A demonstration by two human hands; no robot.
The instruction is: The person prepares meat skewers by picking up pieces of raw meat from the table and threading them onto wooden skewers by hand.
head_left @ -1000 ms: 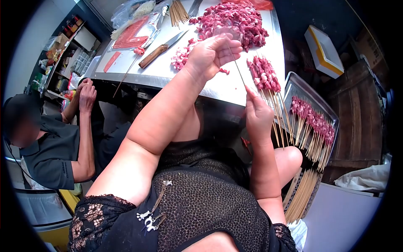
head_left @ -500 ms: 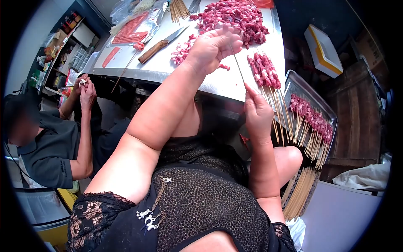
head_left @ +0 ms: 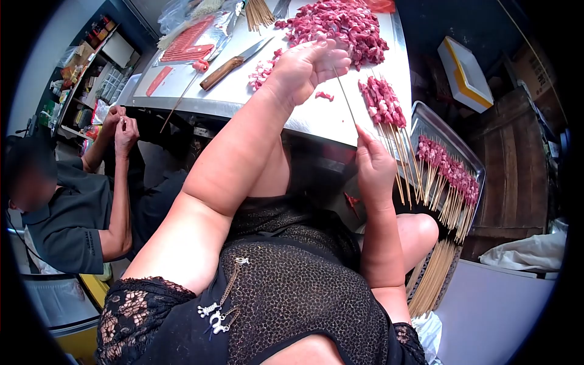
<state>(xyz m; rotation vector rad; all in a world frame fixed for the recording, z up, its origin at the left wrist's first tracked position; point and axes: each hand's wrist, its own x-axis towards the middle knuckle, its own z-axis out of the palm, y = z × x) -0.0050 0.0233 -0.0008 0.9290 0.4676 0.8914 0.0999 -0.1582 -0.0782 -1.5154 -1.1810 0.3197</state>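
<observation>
My right hand (head_left: 375, 167) pinches the lower end of a thin skewer (head_left: 345, 94), which slants up and left over the table edge. The skewer looks bare along its visible length. Its tip reaches the fingers of my left hand (head_left: 307, 68). The left palm is turned partly up, with fingers stretched out beside a large pile of diced raw meat (head_left: 340, 27). Whether a small piece lies behind those fingers I cannot tell. To the right of the skewer, several loaded meat skewers (head_left: 383, 103) rest together, their sticks hanging past the edge.
A metal tray (head_left: 447, 126) at right holds rows of meat skewers (head_left: 447, 170). Bare sticks (head_left: 435, 280) stand below it. A wooden-handled knife (head_left: 228, 70), a small meat heap (head_left: 263, 72) and a red-and-white package (head_left: 188, 45) lie on the table (head_left: 201, 103). Another person (head_left: 73, 207) sits at left.
My hands and the skewer keep nearly the same pose. The view has shifted slightly. The other person's hands at left have moved a little.
</observation>
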